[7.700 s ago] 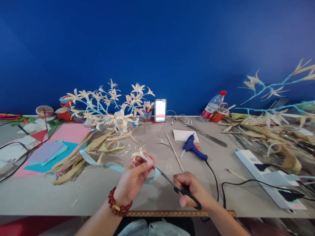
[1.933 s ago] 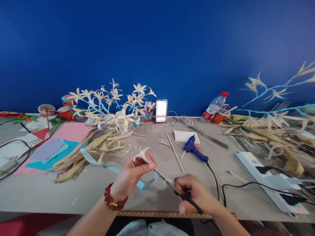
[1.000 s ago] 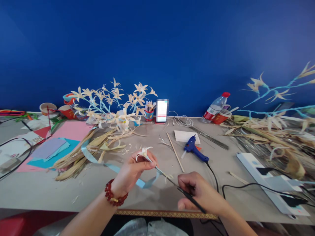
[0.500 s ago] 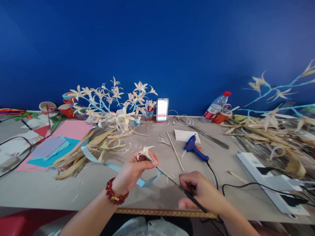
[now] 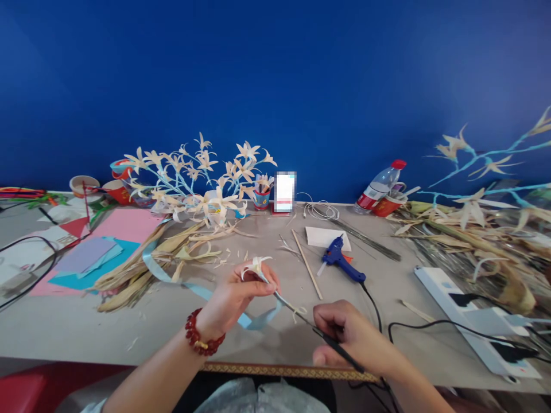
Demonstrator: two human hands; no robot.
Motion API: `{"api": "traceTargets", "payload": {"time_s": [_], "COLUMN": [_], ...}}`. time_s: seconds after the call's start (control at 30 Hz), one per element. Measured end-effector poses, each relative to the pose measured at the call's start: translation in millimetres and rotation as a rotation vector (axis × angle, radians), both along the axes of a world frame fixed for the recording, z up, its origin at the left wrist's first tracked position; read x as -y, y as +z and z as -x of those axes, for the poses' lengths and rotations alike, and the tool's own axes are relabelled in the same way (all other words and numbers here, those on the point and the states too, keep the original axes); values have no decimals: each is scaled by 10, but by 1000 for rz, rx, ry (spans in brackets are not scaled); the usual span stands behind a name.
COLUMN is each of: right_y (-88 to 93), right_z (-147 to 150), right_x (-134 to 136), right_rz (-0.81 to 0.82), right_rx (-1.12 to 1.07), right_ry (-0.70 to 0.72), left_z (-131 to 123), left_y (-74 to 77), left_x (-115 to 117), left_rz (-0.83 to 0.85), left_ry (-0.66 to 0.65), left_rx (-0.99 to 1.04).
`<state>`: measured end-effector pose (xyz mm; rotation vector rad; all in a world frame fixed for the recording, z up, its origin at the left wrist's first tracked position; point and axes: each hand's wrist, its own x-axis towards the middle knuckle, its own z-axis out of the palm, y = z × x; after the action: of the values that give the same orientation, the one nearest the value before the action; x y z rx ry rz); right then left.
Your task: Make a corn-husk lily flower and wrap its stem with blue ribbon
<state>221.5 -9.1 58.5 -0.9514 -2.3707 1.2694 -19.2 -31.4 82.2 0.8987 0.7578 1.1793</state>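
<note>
My left hand (image 5: 253, 287) is closed in a pinch around the base of a small pale artificial flower (image 5: 257, 265), whose petals rise above the fingers. Light blue ribbon (image 5: 258, 322) hangs below this hand and trails left over the table. My right hand (image 5: 344, 332) is closed around a slim tool with a black handle (image 5: 340, 348). Its narrow metal end points up and left, to the fingertips of my left hand. Beside the metal end is a thin, curled pale strip (image 5: 298, 312). How the tool's tip meets the flower is hidden.
A blue glue gun (image 5: 344, 258) lies on white card behind my right hand, near a wooden stick (image 5: 307, 264). Left are dried husks (image 5: 129, 287) and coloured paper (image 5: 86, 255). A power strip (image 5: 460, 321) with cables lies right. Flower branches (image 5: 193, 172) stand behind.
Both hands keep nearly the same pose, with the flower and the tool still in them. Only a very slight shift of the view shows.
</note>
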Motion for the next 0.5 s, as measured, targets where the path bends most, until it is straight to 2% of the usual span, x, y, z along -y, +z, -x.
{"api": "traceTargets", "payload": {"time_s": [0.23, 0.5], "right_y": [-33, -8], "right_z": [7, 25], "right_x": [1, -9], "right_rz": [3, -25], "right_rx": [-1, 12], "right_ry": [-4, -20], "left_z": [6, -26], "left_y": [46, 40], "left_x": [-2, -4], "left_rz": [17, 9], "left_ry": [-5, 90], "left_rx": [-5, -87]}}
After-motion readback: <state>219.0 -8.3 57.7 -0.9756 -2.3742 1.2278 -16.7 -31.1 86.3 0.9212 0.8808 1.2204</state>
